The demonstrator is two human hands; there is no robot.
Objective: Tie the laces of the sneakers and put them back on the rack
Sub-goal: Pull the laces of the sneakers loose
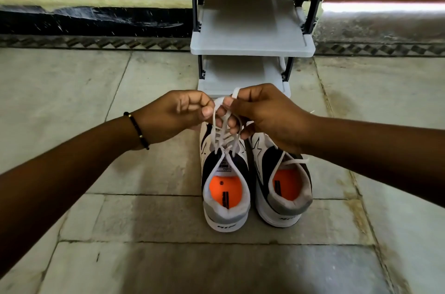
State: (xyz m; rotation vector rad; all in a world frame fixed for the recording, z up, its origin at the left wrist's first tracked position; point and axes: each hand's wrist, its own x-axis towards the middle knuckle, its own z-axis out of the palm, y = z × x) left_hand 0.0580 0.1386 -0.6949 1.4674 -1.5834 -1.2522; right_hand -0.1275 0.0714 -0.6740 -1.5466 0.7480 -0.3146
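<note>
Two white, black and grey sneakers with orange insoles stand side by side on the stone floor, heels toward me. Over the left sneaker (pixel 225 187), my left hand (pixel 178 115) and my right hand (pixel 267 113) each pinch a strand of its white lace (pixel 222 130), and the strands cross between my fingers. A lace loop sticks up above my right forefinger. The right sneaker (pixel 284 187) has a loose lace lying across its opening; my right hand hides its toe. The grey plastic shoe rack (pixel 252 45) stands just beyond the sneakers.
The rack's black side posts (pixel 197 16) hold several bare shelves. Behind it run a dark wall base and a patterned floor border (pixel 96 42). Stone floor tiles spread to both sides and in front of the sneakers.
</note>
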